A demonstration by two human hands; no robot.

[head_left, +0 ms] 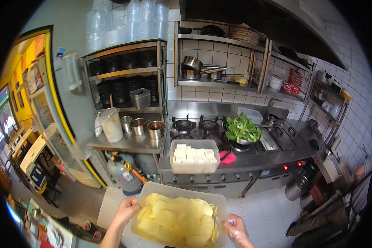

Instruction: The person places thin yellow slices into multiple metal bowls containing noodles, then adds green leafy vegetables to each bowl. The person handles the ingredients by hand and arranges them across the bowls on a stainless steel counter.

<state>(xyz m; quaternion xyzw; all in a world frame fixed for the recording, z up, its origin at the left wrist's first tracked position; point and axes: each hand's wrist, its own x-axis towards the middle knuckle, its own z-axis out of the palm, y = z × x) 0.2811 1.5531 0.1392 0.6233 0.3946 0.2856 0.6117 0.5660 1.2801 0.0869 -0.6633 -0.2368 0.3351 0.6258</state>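
Note:
A clear plastic tub full of thin, pale yellow potato slices is held up in front of me. My left hand is closed on its left rim. On the opposite side my right hand, in a thin clear glove, grips the rim. Beyond it, at the front edge of the stove, stands another clear tub with white tofu cubes. Leafy greens are heaped in a bowl over the burners to the right. A pink cloth or mitt lies beside the tofu tub.
Steel pots and a tall white container stand on the left side counter, above a gas cylinder. Saucepans sit on the wall shelf. At right, another person stands near a steel bin.

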